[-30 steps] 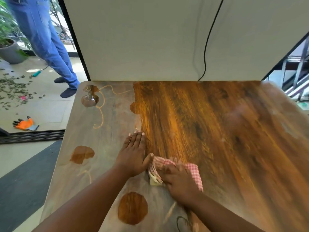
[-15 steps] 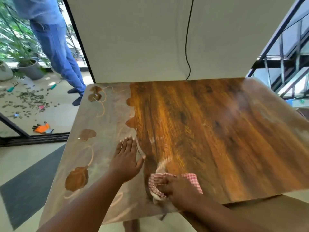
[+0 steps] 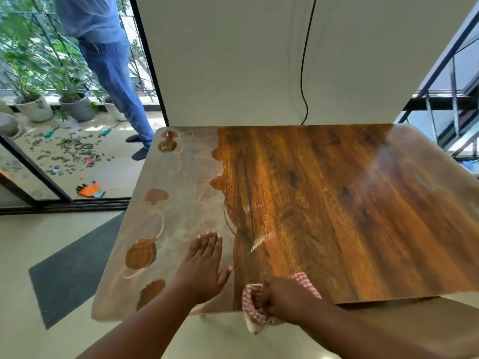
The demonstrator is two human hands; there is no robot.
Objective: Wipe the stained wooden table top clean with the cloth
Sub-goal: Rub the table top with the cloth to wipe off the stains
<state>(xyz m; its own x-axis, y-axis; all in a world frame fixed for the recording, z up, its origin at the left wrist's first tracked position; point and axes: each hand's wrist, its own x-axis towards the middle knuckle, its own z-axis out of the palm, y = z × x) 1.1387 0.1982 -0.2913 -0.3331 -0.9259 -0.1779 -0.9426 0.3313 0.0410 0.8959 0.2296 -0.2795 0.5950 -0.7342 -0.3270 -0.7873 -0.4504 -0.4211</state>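
Observation:
The wooden table top (image 3: 337,203) shows glossy brown grain over its right and middle part. A dull grey film (image 3: 186,193) covers its left strip, broken by several brown patches and thin curved streaks. My left hand (image 3: 204,265) lies flat, fingers spread, on the grey strip near the front edge. My right hand (image 3: 285,299) grips a bunched red-and-white checked cloth (image 3: 255,310) at the table's front edge, and part of the cloth hangs past the edge.
A white wall (image 3: 233,60) with a black cable (image 3: 303,73) stands behind the table. A person in blue (image 3: 111,60) stands at the left beyond a sliding door. Potted plants (image 3: 75,107), scattered leaves and orange gloves (image 3: 89,190) lie there. A dark mat (image 3: 70,270) lies left of the table.
My right hand has drawn the cloth toward me to the table's front edge, where it now overhangs. The left hand has stayed flat on the grey strip. The view has pulled back.

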